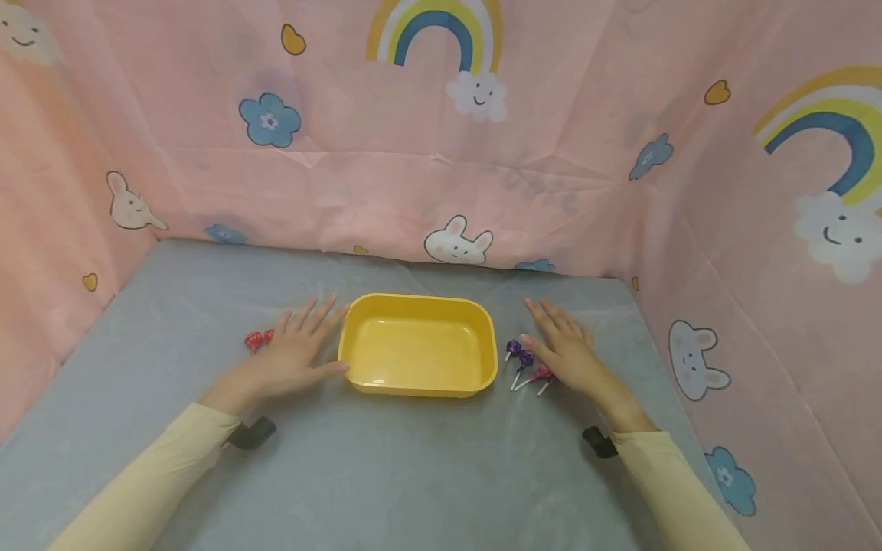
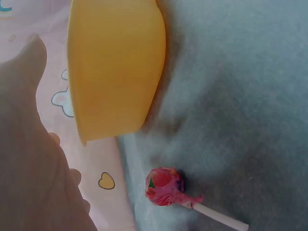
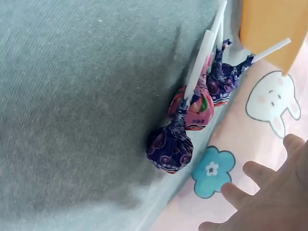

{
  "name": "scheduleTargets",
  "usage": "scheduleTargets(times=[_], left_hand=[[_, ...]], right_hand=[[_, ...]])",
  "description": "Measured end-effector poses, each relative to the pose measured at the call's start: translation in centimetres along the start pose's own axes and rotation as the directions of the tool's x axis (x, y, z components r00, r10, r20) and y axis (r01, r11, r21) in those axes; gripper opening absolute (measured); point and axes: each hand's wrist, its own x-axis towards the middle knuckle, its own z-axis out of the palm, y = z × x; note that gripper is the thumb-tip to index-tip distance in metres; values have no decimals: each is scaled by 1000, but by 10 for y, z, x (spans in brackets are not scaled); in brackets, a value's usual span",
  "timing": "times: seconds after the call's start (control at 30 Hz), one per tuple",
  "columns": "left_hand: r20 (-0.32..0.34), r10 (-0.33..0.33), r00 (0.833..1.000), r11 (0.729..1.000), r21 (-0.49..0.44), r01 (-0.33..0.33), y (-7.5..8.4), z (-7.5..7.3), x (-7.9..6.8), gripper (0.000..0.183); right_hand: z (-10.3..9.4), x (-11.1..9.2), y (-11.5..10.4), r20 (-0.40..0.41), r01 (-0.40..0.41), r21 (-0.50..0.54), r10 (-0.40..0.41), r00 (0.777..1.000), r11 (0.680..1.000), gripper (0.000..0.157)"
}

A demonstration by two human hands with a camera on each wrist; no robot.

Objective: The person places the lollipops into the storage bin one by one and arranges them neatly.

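Observation:
A yellow plastic basin [image 1: 418, 348] sits upright in the middle of the grey table, with nothing inside it. My left hand [image 1: 292, 358] hovers by its left side, fingers spread and holding nothing. Red-wrapped lollipops [image 1: 253, 341] lie just beyond that hand, partly covered by it; the left wrist view shows one lollipop [image 2: 164, 186] with its white stick. On the basin's other side my right hand [image 1: 568, 353] is spread, palm down, over several lollipops. Purple-wrapped lollipops [image 3: 169, 150] and a pink one [image 3: 195, 111] lie close together there, sticks pointing toward the basin side.
A grey cloth [image 1: 413, 474] covers the table. Pink fabric [image 1: 331, 199] printed with rainbows, rabbits and flowers hangs behind the table and along both sides. Dark wrist straps [image 1: 253, 434] show at the cuffs of the pale yellow sleeves [image 1: 151, 474].

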Motion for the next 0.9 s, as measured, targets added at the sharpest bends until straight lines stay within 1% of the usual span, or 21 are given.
scheduleTargets(times=[0.23,0.33,0.43,0.63,0.8,0.9], left_hand=[[7,-12,1000,1000,0,12,1,4,3,92],[15,-18,1000,1000,-7,18,2,7,4,93],[21,-25,999,999,-24,25,3,8,5,94],[21,-40,999,998,-41,40,4,11,6,97],[20,-37,999,998,-42,38,4,12,6,96],[15,-34,999,999,-38,35,4,11,6,95]], right_hand=[[4,6,0,23,2,-30,-1,1000,1000,70],[7,6,1,30,4,-24,-3,1000,1000,71],[9,6,2,35,-5,2,5,999,1000,70],[13,6,4,54,-30,89,26,998,996,71],[17,8,6,77,-34,141,23,997,989,64],[20,10,8,69,-25,149,15,998,989,61]])
